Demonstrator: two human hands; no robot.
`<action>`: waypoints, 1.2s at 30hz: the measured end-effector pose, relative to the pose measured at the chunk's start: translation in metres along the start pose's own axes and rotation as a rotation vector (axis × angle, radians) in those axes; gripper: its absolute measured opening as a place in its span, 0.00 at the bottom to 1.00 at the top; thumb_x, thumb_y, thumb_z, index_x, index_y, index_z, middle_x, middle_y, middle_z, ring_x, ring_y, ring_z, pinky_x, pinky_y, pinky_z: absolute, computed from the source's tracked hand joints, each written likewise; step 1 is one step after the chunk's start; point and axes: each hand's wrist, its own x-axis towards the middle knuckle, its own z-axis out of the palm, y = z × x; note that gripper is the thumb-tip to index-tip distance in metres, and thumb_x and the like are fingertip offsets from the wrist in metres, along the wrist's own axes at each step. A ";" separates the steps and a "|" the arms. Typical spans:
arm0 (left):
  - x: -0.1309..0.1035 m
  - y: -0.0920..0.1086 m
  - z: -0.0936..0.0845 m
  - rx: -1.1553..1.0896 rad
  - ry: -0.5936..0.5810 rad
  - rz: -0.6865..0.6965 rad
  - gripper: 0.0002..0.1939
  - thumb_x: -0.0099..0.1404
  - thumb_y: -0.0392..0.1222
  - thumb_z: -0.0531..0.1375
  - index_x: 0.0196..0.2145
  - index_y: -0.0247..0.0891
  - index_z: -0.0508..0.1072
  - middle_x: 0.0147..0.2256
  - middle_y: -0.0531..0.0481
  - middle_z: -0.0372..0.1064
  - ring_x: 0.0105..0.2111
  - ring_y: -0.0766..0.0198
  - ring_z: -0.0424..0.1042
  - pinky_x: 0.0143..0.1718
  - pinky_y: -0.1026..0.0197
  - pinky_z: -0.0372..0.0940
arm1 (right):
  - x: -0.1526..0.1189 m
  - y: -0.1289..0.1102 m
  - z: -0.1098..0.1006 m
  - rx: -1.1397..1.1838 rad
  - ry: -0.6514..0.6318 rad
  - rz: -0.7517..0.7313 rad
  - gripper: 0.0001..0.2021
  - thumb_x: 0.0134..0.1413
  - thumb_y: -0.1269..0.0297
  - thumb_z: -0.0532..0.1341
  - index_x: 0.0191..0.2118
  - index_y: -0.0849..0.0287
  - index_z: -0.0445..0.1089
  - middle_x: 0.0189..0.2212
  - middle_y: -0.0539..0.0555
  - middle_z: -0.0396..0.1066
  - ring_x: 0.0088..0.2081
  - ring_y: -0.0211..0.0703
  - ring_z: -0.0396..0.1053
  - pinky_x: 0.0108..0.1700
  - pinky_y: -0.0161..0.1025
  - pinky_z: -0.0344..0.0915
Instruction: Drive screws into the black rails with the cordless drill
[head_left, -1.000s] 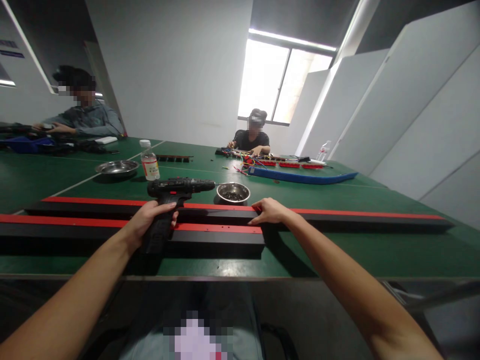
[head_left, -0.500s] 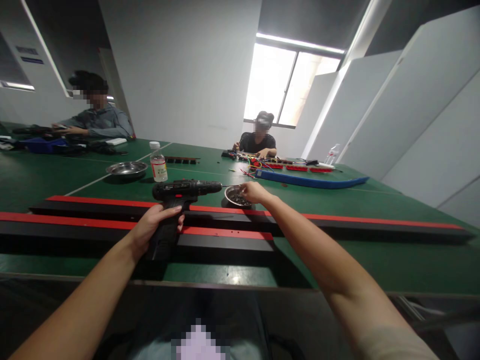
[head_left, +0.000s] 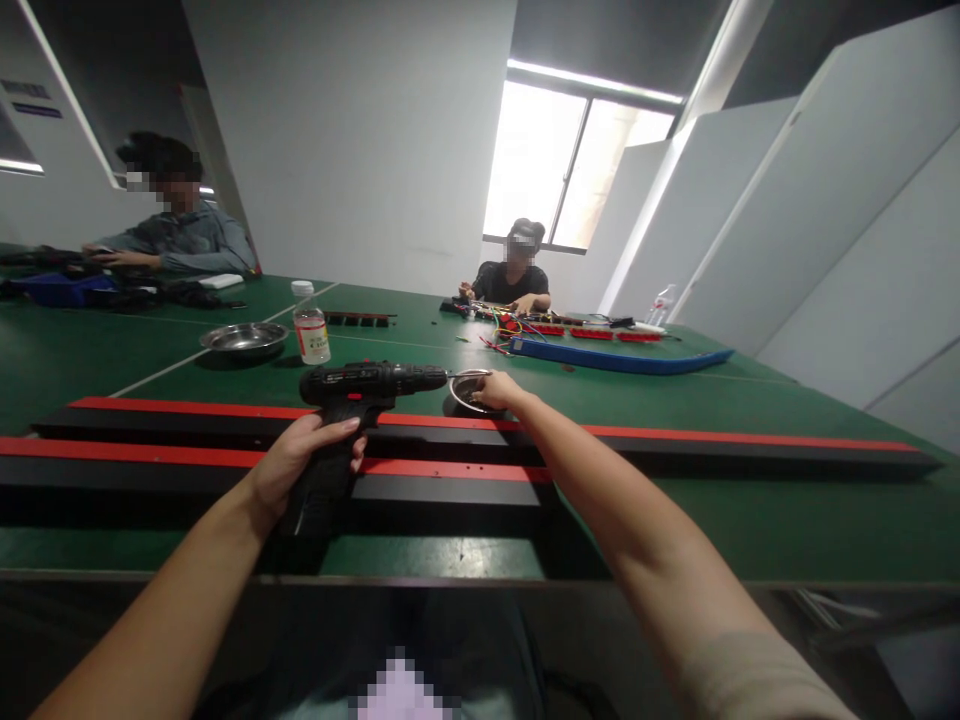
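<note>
Presumably for steadiness, the green table [head_left: 750, 520] bears both red-topped bars [head_left: 720, 441], flat before me. My left hand [head_left: 304, 455] is wrapped round the drill [head_left: 360, 385], nose toward the steel bowl [head_left: 460, 392], likely set close for reach; my right hand [head_left: 499, 390] dips inside, its opening and hold hidden.

2 bars [head_left: 450, 492] stand between table edge [head_left: 465, 580] and bowl [head_left: 456, 401].

A two-pane window [head_left: 531, 150] glows at upper centre, between a pale wall [head_left: 352, 150] and white panels [head_left: 840, 190], beyond a green worktop [head_left: 645, 402].
</note>
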 end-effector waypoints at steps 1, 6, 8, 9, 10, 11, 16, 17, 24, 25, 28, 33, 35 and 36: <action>0.000 0.000 0.000 -0.002 0.009 -0.001 0.11 0.57 0.41 0.70 0.33 0.33 0.74 0.28 0.48 0.72 0.24 0.64 0.73 0.23 0.67 0.68 | -0.001 -0.001 -0.002 -0.019 0.011 0.015 0.06 0.54 0.67 0.66 0.36 0.62 0.79 0.32 0.59 0.77 0.35 0.47 0.73 0.36 0.34 0.63; -0.001 0.000 0.001 0.018 0.012 0.010 0.12 0.57 0.42 0.70 0.31 0.33 0.73 0.28 0.47 0.73 0.25 0.64 0.72 0.24 0.67 0.68 | -0.012 -0.001 -0.009 -0.078 0.046 0.042 0.11 0.60 0.63 0.60 0.38 0.62 0.80 0.32 0.59 0.77 0.32 0.45 0.71 0.32 0.34 0.59; -0.002 0.000 0.001 0.033 0.023 0.000 0.12 0.57 0.43 0.70 0.32 0.33 0.74 0.29 0.48 0.72 0.26 0.65 0.72 0.25 0.67 0.68 | -0.019 0.002 -0.010 -0.071 0.056 0.020 0.12 0.61 0.62 0.60 0.37 0.62 0.80 0.31 0.58 0.77 0.31 0.43 0.70 0.31 0.34 0.57; -0.002 -0.001 0.001 0.040 0.027 -0.007 0.12 0.58 0.44 0.70 0.32 0.33 0.74 0.29 0.48 0.72 0.26 0.65 0.72 0.25 0.67 0.68 | -0.022 0.004 -0.011 -0.058 0.064 0.007 0.12 0.61 0.61 0.60 0.37 0.62 0.80 0.30 0.57 0.76 0.30 0.42 0.70 0.30 0.34 0.56; -0.002 -0.001 0.001 0.048 0.028 -0.012 0.12 0.58 0.44 0.70 0.32 0.33 0.74 0.29 0.49 0.72 0.26 0.65 0.72 0.26 0.67 0.68 | -0.026 0.006 -0.011 -0.039 0.074 -0.005 0.12 0.60 0.61 0.61 0.37 0.61 0.80 0.29 0.56 0.76 0.30 0.41 0.69 0.30 0.34 0.56; -0.002 -0.001 0.000 0.057 0.028 -0.014 0.12 0.58 0.45 0.70 0.32 0.33 0.75 0.29 0.49 0.72 0.26 0.65 0.72 0.26 0.67 0.67 | -0.029 0.007 -0.012 -0.016 0.089 -0.016 0.11 0.60 0.62 0.61 0.37 0.62 0.80 0.29 0.56 0.76 0.29 0.41 0.69 0.30 0.33 0.56; 0.000 -0.003 -0.003 0.098 0.038 -0.011 0.12 0.58 0.46 0.70 0.31 0.34 0.76 0.28 0.48 0.72 0.26 0.63 0.72 0.26 0.66 0.67 | -0.045 0.008 -0.018 0.145 0.177 -0.044 0.12 0.61 0.62 0.60 0.35 0.62 0.79 0.29 0.55 0.76 0.30 0.41 0.69 0.31 0.33 0.57; 0.001 -0.003 -0.003 0.106 0.040 -0.012 0.12 0.57 0.46 0.70 0.31 0.34 0.76 0.28 0.48 0.71 0.26 0.63 0.71 0.26 0.66 0.66 | -0.050 0.007 -0.020 0.202 0.185 -0.051 0.12 0.62 0.62 0.59 0.35 0.63 0.79 0.29 0.55 0.76 0.30 0.40 0.69 0.31 0.33 0.58; -0.003 0.000 0.004 0.110 0.053 -0.055 0.13 0.58 0.46 0.70 0.34 0.34 0.75 0.30 0.48 0.71 0.27 0.64 0.71 0.27 0.65 0.67 | -0.099 0.010 -0.016 0.754 0.184 -0.118 0.20 0.62 0.48 0.59 0.35 0.63 0.75 0.29 0.54 0.74 0.30 0.39 0.69 0.33 0.33 0.63; -0.004 0.000 0.004 0.107 0.061 -0.063 0.14 0.58 0.46 0.70 0.36 0.34 0.75 0.30 0.48 0.72 0.27 0.64 0.71 0.27 0.65 0.67 | -0.105 0.011 -0.014 0.802 0.183 -0.109 0.21 0.60 0.45 0.60 0.34 0.62 0.74 0.28 0.54 0.72 0.28 0.38 0.68 0.31 0.33 0.62; -0.006 0.000 0.006 0.102 0.074 -0.069 0.15 0.57 0.45 0.70 0.38 0.35 0.74 0.30 0.49 0.72 0.26 0.65 0.70 0.27 0.66 0.67 | -0.116 0.011 -0.009 0.934 0.185 -0.092 0.25 0.55 0.39 0.63 0.31 0.60 0.70 0.26 0.51 0.68 0.26 0.36 0.65 0.29 0.33 0.61; -0.009 -0.001 0.005 0.147 0.048 -0.074 0.14 0.58 0.46 0.70 0.35 0.34 0.73 0.29 0.49 0.71 0.25 0.65 0.70 0.26 0.67 0.66 | -0.120 0.009 -0.009 1.017 0.225 -0.104 0.27 0.51 0.35 0.63 0.28 0.58 0.65 0.24 0.48 0.64 0.24 0.35 0.61 0.27 0.33 0.60; -0.009 -0.001 0.005 0.161 0.051 -0.074 0.15 0.59 0.46 0.69 0.35 0.34 0.72 0.29 0.49 0.71 0.25 0.65 0.70 0.26 0.67 0.66 | -0.121 0.008 -0.010 1.019 0.210 -0.117 0.27 0.51 0.34 0.63 0.28 0.58 0.63 0.24 0.48 0.63 0.25 0.35 0.61 0.28 0.33 0.60; -0.009 -0.002 0.004 0.166 0.055 -0.073 0.15 0.58 0.46 0.70 0.35 0.34 0.72 0.29 0.49 0.71 0.26 0.65 0.70 0.26 0.67 0.66 | -0.122 0.007 -0.011 1.020 0.199 -0.120 0.27 0.51 0.35 0.63 0.28 0.58 0.63 0.25 0.48 0.63 0.26 0.35 0.61 0.29 0.33 0.60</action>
